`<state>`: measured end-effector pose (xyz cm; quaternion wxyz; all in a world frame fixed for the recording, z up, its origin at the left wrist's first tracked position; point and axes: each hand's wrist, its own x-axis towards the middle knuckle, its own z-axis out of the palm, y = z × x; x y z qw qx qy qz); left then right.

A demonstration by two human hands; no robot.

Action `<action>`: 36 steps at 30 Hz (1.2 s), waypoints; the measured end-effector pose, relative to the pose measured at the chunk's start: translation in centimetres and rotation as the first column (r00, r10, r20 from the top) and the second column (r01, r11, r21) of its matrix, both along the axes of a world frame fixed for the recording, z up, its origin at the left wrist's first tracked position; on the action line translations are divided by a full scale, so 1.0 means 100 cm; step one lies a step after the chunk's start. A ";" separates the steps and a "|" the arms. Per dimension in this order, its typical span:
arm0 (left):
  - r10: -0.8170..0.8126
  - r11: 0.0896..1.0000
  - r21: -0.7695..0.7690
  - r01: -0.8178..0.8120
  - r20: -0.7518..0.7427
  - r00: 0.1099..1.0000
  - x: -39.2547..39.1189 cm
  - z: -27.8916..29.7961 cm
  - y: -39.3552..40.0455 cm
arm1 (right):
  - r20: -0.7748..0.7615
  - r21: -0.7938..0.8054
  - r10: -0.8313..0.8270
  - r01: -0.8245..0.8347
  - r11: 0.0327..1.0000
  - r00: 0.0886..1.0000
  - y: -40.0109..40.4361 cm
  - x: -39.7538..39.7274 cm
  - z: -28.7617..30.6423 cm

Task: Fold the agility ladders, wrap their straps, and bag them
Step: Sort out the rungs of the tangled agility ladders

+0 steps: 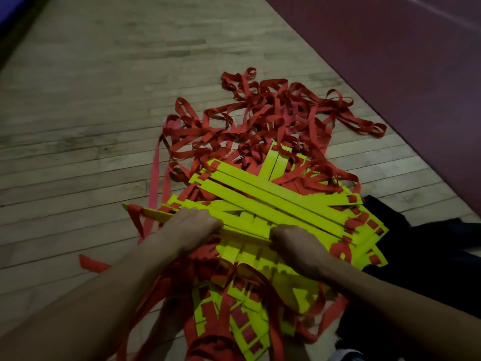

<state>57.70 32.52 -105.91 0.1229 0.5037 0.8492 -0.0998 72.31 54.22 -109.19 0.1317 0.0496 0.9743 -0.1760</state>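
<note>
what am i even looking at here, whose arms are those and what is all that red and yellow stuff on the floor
There is no machine here. The single picture comes from a camera worn on a person's head, looking forward and down, so the two bare arms coming in from the bottom are that person's own.

The left hand and right hand both have their fingers curled over a bunch of flat yellow rungs, the plastic slats of agility ladders, gathered into a rough, crisscrossed stack.

The red straps are the webbing that joins the rungs. They lie in a loose tangle on the wooden floor beyond the stack, and more hang under the hands.

A dark red mat runs along the right side. Something black lies by the stack; I cannot tell what it is.
</note>
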 end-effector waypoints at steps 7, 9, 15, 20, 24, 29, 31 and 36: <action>0.062 0.998 0.029 -0.062 -0.026 0.998 -0.006 0.043 0.001 | -0.024 -0.026 -0.002 0.001 1.000 1.000 -0.003 0.010 0.022; 0.105 0.975 -0.205 -0.089 0.067 0.992 0.003 0.040 -0.005 | 0.063 -0.086 0.093 -0.087 0.992 0.994 -0.020 0.020 0.015; 0.158 0.916 -0.397 -0.065 0.205 0.966 0.019 0.013 -0.010 | 0.151 -0.142 0.184 -0.163 0.976 0.971 -0.040 0.025 0.013; 0.105 0.948 -0.310 -0.065 0.113 0.988 0.044 -0.018 -0.018 | 0.131 -0.247 0.198 -0.161 0.955 0.971 -0.041 0.031 0.000; 0.180 0.935 -0.345 -0.078 0.276 0.944 0.035 -0.029 -0.024 | 0.184 -0.164 0.007 0.023 0.986 0.983 -0.010 0.029 -0.013; 0.152 0.981 -0.159 -0.110 0.279 0.948 0.035 -0.038 0.018 | 0.182 0.111 -0.213 0.195 0.974 0.960 0.039 0.015 -0.052; 0.112 0.992 -0.086 -0.091 0.281 0.953 0.034 -0.041 0.039 | 0.178 0.172 -0.283 0.253 0.952 0.943 0.046 0.015 -0.066; 0.051 0.999 -0.020 -0.048 0.182 0.982 0.030 -0.043 0.078 | 0.092 0.169 -0.319 0.301 0.939 0.943 0.056 0.013 -0.076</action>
